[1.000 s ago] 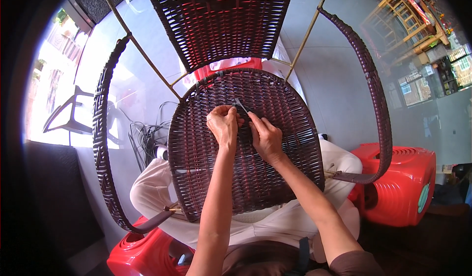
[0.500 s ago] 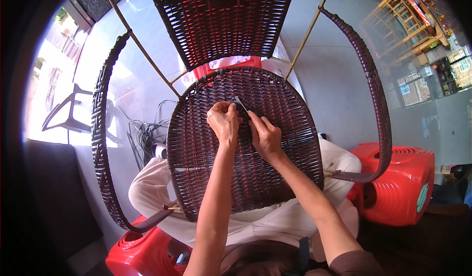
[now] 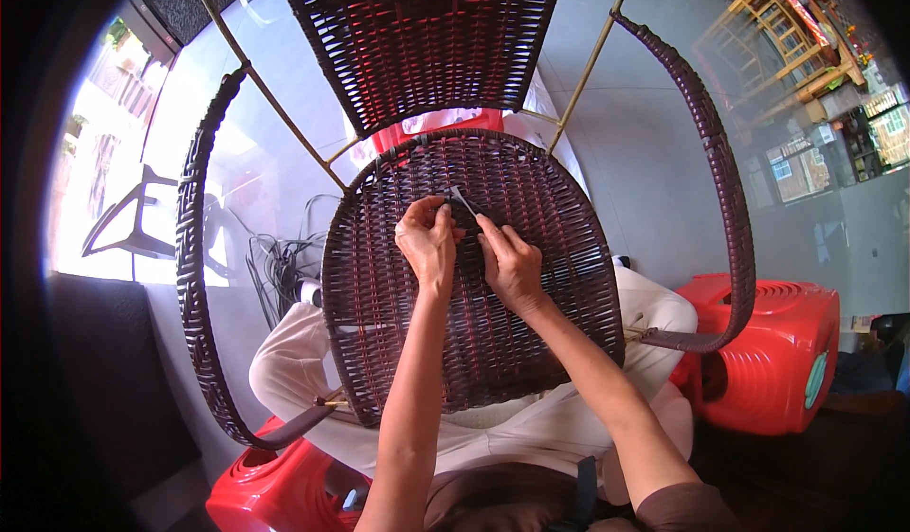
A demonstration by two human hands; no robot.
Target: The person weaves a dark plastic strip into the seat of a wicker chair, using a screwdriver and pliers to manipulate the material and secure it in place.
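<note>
A dark brown and reddish woven chair seat [image 3: 559, 238] lies across my lap, its woven backrest [image 3: 427, 39] beyond it. My right hand [image 3: 514, 269] is closed on a thin, light metal tool [image 3: 464, 198]. The flattened tip points away and to the left, over the weave. Just left of the tool, my left hand [image 3: 427, 252] is closed in a pinch above the seat. Whatever lies between its fingertips is too small to make out. Both hands are over the middle of the seat.
Wrapped armrests curve out at left [image 3: 192, 219] and right [image 3: 725, 181]. A red plastic stool [image 3: 777, 342] stands at the right, another red stool [image 3: 256, 499] at lower left. Loose dark strands [image 3: 277, 271] are coiled on the floor beside the seat. Wooden furniture [image 3: 782, 39] stands far right.
My left hand has shifted very slightly to the left. The tool and my right hand look almost unchanged.
</note>
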